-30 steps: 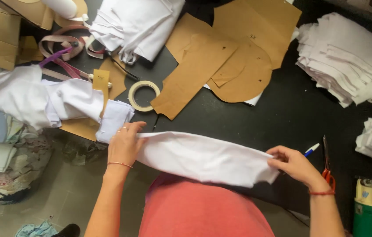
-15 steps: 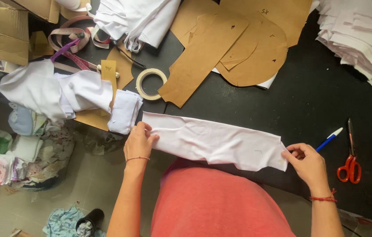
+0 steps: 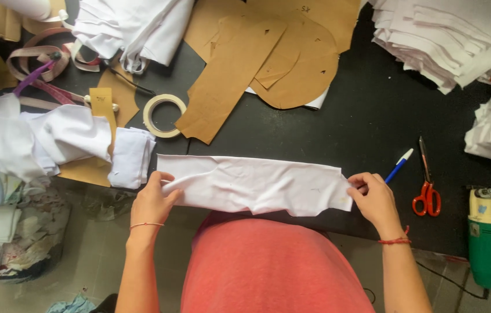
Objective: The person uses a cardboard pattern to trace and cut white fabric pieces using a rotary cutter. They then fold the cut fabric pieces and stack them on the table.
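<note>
A long strip of white fabric point(image 3: 257, 184) lies flat along the near edge of a black table point(image 3: 367, 122). My left hand point(image 3: 153, 200) pinches its left end and my right hand point(image 3: 373, 197) pinches its right end. The strip is stretched between both hands and slightly wrinkled. A red string bracelet circles each wrist.
Brown paper pattern pieces point(image 3: 257, 52) and a roll of tape point(image 3: 163, 116) lie beyond the strip. A blue pen point(image 3: 399, 165), red scissors point(image 3: 427, 185) and a green electric cutter point(image 3: 486, 235) sit to the right. Stacks of white cloth point(image 3: 448, 35) fill the far right, and more white cloth point(image 3: 36, 139) lies at left.
The fabric strip has been lowered from in front of my body onto the table's edge and pulled flatter. Both hands still hold its ends.
</note>
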